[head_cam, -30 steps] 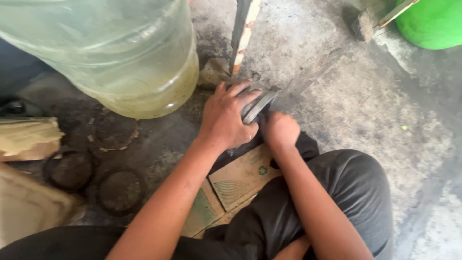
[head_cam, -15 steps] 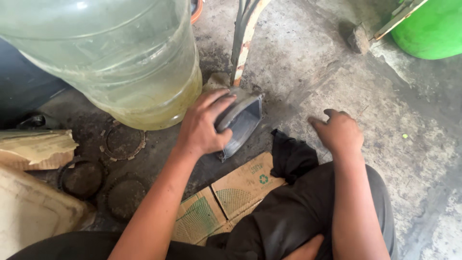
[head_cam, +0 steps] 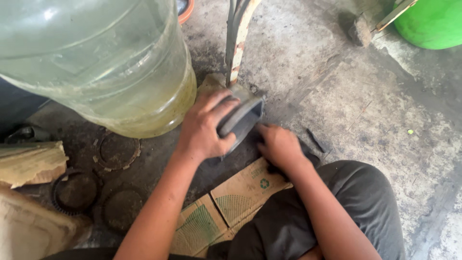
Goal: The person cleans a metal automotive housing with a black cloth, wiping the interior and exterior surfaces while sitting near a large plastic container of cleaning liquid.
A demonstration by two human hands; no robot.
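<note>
Big clear water jug [head_cam: 96, 62] holds yellowish liquid at its bottom. Left hand [head_cam: 204, 127] grips a grey metal part [head_cam: 240, 118] on the stained concrete floor [head_cam: 365, 120]; right hand [head_cam: 278, 146] beside it, possibly pressing a dark rag, grip unclear. Green bucket [head_cam: 433, 21] in the far corner.

Grey metal part [head_cam: 243, 118], oblong and hollow, tilted on the dirty floor [head_cam: 365, 120], open end up-right, beside the jug [head_cam: 96, 62].

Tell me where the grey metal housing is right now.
The grey metal housing sits mid-frame on the concrete floor, gripped by the left hand, right hand beside it, just right of the big water jug.
</note>
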